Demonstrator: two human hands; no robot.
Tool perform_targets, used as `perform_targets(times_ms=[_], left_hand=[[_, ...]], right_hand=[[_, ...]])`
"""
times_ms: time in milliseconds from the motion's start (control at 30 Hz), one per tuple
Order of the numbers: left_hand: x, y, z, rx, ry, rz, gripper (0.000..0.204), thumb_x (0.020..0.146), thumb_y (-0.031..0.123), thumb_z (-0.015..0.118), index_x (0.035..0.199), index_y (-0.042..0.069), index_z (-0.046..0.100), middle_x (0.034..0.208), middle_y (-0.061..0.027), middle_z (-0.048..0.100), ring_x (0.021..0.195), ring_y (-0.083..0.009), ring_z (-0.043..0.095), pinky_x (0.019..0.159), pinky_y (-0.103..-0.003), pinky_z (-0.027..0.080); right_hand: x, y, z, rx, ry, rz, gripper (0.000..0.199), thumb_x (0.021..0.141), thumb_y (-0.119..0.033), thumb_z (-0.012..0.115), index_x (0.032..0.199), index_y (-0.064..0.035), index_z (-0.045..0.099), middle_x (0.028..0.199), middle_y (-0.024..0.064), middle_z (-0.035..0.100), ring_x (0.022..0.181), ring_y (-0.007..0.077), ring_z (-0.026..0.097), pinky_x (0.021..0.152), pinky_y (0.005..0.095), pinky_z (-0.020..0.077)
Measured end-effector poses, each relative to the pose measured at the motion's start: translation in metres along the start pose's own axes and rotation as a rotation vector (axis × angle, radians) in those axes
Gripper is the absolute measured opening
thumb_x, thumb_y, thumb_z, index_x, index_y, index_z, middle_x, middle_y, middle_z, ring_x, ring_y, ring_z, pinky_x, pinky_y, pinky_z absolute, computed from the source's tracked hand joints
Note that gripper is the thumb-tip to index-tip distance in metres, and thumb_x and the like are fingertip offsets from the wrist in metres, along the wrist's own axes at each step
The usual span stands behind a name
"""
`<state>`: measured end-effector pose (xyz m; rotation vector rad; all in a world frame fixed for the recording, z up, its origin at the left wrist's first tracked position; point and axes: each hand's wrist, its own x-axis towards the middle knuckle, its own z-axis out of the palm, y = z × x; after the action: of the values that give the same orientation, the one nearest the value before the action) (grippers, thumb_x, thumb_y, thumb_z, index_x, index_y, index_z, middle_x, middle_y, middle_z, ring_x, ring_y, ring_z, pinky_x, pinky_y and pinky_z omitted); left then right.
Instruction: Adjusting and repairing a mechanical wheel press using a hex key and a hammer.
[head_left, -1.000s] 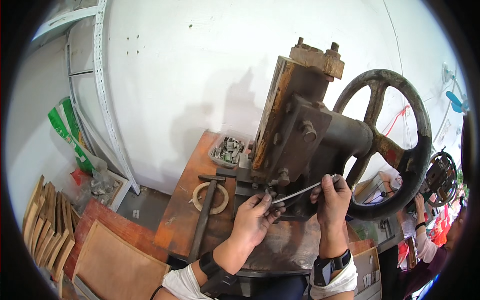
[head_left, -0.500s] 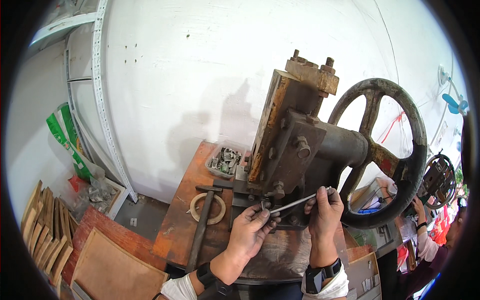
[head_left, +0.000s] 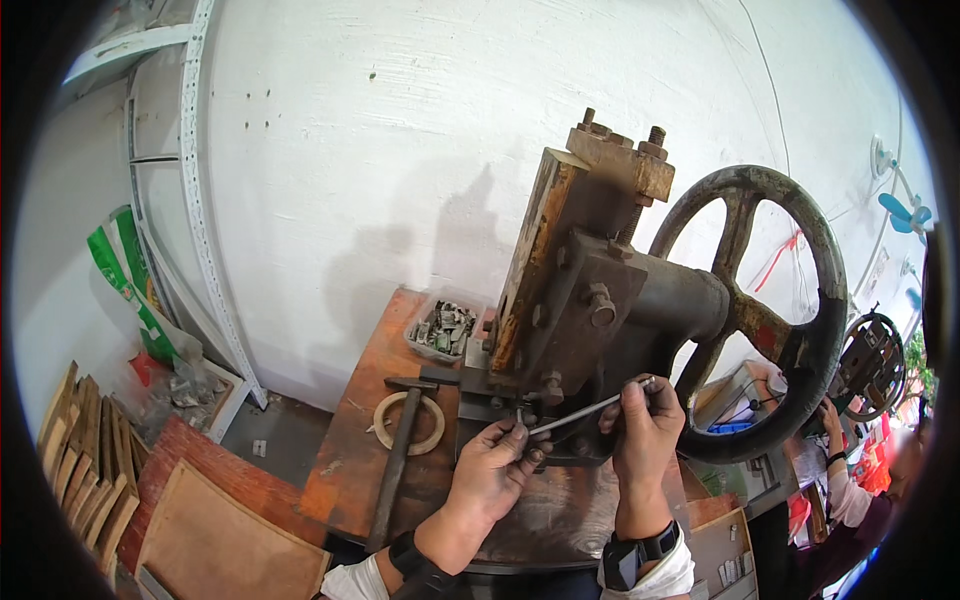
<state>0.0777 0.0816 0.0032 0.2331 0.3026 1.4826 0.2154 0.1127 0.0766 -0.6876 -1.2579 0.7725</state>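
A rusty iron press (head_left: 585, 290) with a large dark flywheel (head_left: 790, 300) stands on a worn wooden bench (head_left: 350, 470). My right hand (head_left: 645, 430) grips the outer end of a thin metal rod (head_left: 580, 412). The rod slants down to the left, toward the base of the press. My left hand (head_left: 495, 470) pinches at the rod's inner tip, right by the die area under the ram. Both wrists carry dark bands.
A hammer (head_left: 400, 450) lies on the bench beside a pale ring (head_left: 407, 422). A small tray of metal scraps (head_left: 442, 330) sits by the white wall. Wooden slats (head_left: 85, 460) lean at left. Another person (head_left: 850, 490) works at a second wheel at right.
The view has shifted slightly. Both hands stay at the press base holding the rod, and my left fingers have closed in nearer its tip.
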Motion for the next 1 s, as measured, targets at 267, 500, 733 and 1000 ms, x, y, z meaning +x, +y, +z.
perform_targets(times_ms=[267,500,733,1000], left_hand=[[-0.001,0.001,0.000,-0.114,-0.023,-0.046,0.014,0.087,0.006,0.052,0.098,-0.002,0.053,0.090,-0.0154,0.059,0.081,-0.0248,0.059,0.070,-0.029,0.049],[0.001,0.006,-0.006,-0.114,-0.068,-0.076,0.014,0.086,0.008,0.053,0.097,-0.001,0.052,0.089,-0.0147,0.059,0.078,-0.0231,0.059,0.065,-0.026,0.050],[0.003,0.001,0.003,-0.073,-0.018,-0.035,0.012,0.086,0.007,0.052,0.096,0.000,0.052,0.087,-0.0155,0.060,0.077,-0.0237,0.060,0.064,-0.025,0.050],[0.004,-0.006,-0.003,-0.168,-0.016,0.030,0.009,0.086,0.007,0.053,0.092,0.001,0.053,0.089,-0.0156,0.060,0.077,-0.0232,0.059,0.065,-0.026,0.049]], right_hand=[[0.015,-0.011,0.003,-0.015,-0.149,0.053,0.015,0.084,-0.010,0.060,0.086,0.0001,0.050,0.061,0.0042,0.054,0.051,0.0095,0.054,0.046,0.0201,0.0434],[0.019,-0.022,0.004,-0.168,-0.244,-0.031,0.014,0.083,-0.010,0.061,0.084,-0.0001,0.050,0.062,0.0057,0.057,0.050,0.0094,0.054,0.046,0.0195,0.0434],[0.024,0.002,-0.012,0.051,-0.136,0.106,0.015,0.083,-0.010,0.061,0.083,-0.0015,0.049,0.057,0.0056,0.055,0.047,0.0105,0.053,0.045,0.0204,0.0436],[0.030,-0.007,0.003,-0.238,-0.184,-0.108,0.023,0.079,-0.003,0.063,0.097,0.0011,0.050,0.075,0.0056,0.057,0.059,0.0085,0.055,0.053,0.0213,0.0450]])
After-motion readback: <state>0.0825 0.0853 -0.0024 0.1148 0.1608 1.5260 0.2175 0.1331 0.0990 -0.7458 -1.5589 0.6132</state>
